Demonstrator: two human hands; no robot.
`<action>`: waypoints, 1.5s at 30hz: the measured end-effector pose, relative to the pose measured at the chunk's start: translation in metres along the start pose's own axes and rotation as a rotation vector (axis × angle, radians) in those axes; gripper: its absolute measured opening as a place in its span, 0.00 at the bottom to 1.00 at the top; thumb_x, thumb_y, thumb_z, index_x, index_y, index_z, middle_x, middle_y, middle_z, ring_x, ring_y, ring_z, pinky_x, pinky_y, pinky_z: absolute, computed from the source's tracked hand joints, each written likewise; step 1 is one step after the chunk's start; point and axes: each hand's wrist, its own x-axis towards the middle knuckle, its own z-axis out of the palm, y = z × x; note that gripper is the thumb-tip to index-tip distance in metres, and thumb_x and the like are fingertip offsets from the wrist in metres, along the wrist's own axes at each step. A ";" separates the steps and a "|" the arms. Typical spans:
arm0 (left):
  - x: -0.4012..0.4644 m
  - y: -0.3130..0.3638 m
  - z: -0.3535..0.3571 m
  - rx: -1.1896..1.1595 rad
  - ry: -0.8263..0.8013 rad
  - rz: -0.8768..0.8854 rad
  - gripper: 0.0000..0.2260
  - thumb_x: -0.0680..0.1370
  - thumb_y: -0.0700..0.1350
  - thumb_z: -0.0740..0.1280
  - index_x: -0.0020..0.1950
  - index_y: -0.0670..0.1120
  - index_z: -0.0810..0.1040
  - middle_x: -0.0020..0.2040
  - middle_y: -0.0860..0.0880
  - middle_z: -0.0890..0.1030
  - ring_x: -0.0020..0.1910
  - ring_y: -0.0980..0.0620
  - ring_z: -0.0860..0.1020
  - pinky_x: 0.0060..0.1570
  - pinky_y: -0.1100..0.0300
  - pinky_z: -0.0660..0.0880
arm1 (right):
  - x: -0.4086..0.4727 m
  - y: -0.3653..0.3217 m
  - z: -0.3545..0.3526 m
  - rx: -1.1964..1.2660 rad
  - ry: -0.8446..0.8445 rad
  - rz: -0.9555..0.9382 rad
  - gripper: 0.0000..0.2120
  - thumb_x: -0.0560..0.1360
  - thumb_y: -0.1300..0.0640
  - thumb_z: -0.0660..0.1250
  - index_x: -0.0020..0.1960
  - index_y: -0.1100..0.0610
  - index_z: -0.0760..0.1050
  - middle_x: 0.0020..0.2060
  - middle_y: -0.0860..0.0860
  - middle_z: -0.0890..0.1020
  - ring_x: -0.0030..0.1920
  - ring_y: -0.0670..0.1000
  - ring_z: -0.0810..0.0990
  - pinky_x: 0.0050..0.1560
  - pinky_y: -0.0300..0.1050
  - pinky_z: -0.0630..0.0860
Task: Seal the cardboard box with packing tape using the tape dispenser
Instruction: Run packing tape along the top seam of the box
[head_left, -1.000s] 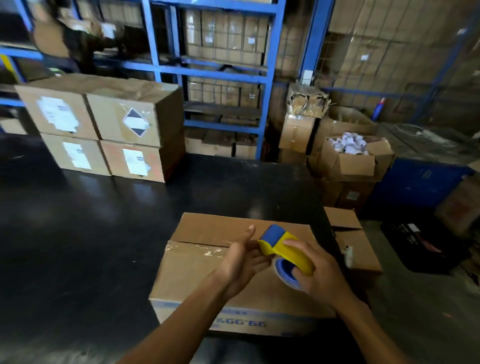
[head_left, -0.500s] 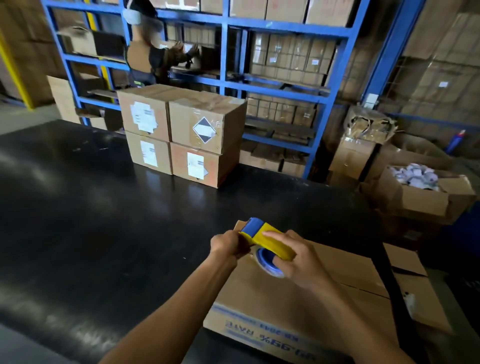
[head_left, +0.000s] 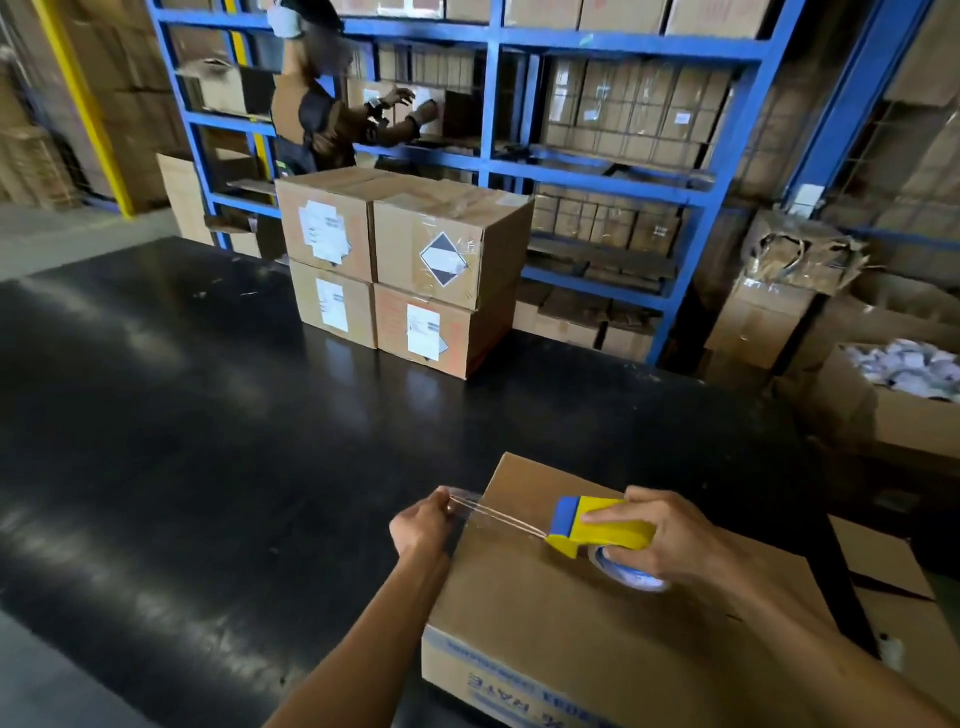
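Nearest the camera, a closed brown cardboard box (head_left: 597, 623) with blue print along its near side sits on the right part of the glossy black desk (head_left: 208, 441), its far left corner pointing up the desk. The right hand (head_left: 660, 535) lies over the yellow and blue plastic tape dispenser (head_left: 597, 527), fingers curled around its body and the index finger stretched along the top, so this grip is closed firmly on the tool; the dispenser rests low on the box's top, with the blue-and-white tape roll (head_left: 623, 569) showing beneath the palm. From the dispenser's front edge a strip of clear packing tape (head_left: 498, 516) runs taut to the left, crossing the box's left edge. The left hand (head_left: 423, 527) hovers just beyond that edge, over the desk, its grip pinching the free end of the tape between thumb and fingertips. Farther up the desk, well apart from the hands, stands a block of four sealed brown cartons (head_left: 400, 270), two on two, bearing white labels and one black-and-white diamond mark. To the right, off the desk, an open carton (head_left: 883, 410) holds a heap of white items too small to identify. Behind everything rises blue metal shelving (head_left: 493, 104) packed with more cartons, and another person (head_left: 322, 109) stands at it, reaching both hands toward a shelf.
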 end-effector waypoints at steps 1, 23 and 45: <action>0.001 -0.005 -0.001 -0.012 0.001 -0.016 0.10 0.77 0.44 0.74 0.38 0.41 0.86 0.32 0.44 0.85 0.35 0.45 0.84 0.42 0.53 0.82 | -0.003 0.003 0.004 0.013 -0.015 0.006 0.23 0.63 0.39 0.74 0.56 0.23 0.74 0.42 0.45 0.76 0.39 0.46 0.79 0.40 0.49 0.77; 0.050 -0.032 0.010 0.390 -0.031 -0.169 0.08 0.72 0.39 0.76 0.44 0.37 0.79 0.44 0.40 0.83 0.44 0.43 0.82 0.52 0.49 0.82 | -0.002 -0.003 0.013 -0.203 -0.170 0.072 0.26 0.65 0.32 0.64 0.63 0.32 0.75 0.45 0.43 0.75 0.42 0.46 0.77 0.39 0.37 0.77; 0.008 -0.039 0.040 1.295 -0.267 0.394 0.32 0.84 0.62 0.44 0.83 0.44 0.48 0.81 0.41 0.60 0.72 0.38 0.70 0.70 0.45 0.64 | 0.016 -0.001 0.007 -0.212 -0.315 0.118 0.23 0.71 0.38 0.70 0.64 0.26 0.71 0.43 0.41 0.73 0.43 0.44 0.74 0.38 0.32 0.67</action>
